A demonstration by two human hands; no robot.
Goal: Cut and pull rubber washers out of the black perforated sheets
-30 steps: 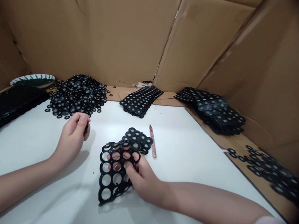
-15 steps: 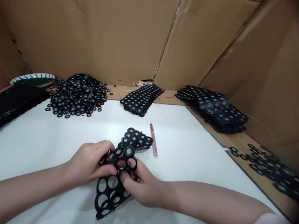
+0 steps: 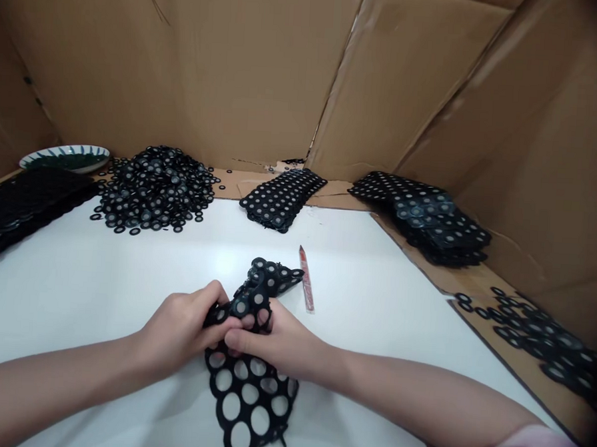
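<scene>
A black rubber washer sheet (image 3: 249,394) hangs between my hands over the white tabletop. Its near part is a web of large open holes, while the far part still carries washers with small holes and bends up away from me. My left hand (image 3: 185,328) pinches the sheet's left edge between thumb and fingers. From the right, my right hand (image 3: 282,343) grips it, thumb on top and fingers underneath, partly hidden. Both thumbs nearly meet at the middle of the sheet. A red pencil-like tool (image 3: 306,280) with a dark tip lies just beyond the sheet's right corner.
A heap of loose black washers (image 3: 157,189) sits at the back left, near a patterned dish (image 3: 64,158). Stacked sheets (image 3: 282,199) lie at the back middle, with another pile (image 3: 423,217) on the right and dark sheets (image 3: 24,202) at left. Cardboard walls (image 3: 211,72) enclose the table.
The thumbs have come closer together, and my right thumb has shifted left across the sheet. The sheet's open-holed near end has swung to the right and shows more holes.
</scene>
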